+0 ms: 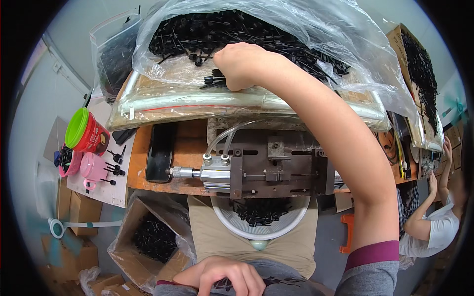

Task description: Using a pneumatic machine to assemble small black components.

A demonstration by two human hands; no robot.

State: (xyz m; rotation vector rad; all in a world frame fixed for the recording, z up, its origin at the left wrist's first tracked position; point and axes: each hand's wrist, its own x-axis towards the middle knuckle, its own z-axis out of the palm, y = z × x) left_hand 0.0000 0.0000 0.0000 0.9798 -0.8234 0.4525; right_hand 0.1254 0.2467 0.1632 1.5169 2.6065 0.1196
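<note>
My right hand [237, 66] reaches over the fixture to the plastic-lined tray [177, 103] at the back. Its fingers are curled and mostly hidden from above. A bunch of black stemmed plastic parts [213, 80] sticks out from under it, apparently gripped. Behind it lies a large heap of the same black parts [217, 27] on clear plastic sheeting. Low in front of my body is my left hand [232, 276], its fingers loosely bent and apart, with nothing visible in it. Between the hands stands a dark metal fixture [291, 143] with a silver air cylinder [216, 176].
Below the fixture, a white basket [219, 222] on my lap holds black parts. An open carton [123, 241] of parts stands left. A black phone-like slab [159, 153], a red tub [94, 135] and a pink mug [92, 166] lie left. At right, another person [434, 222] works.
</note>
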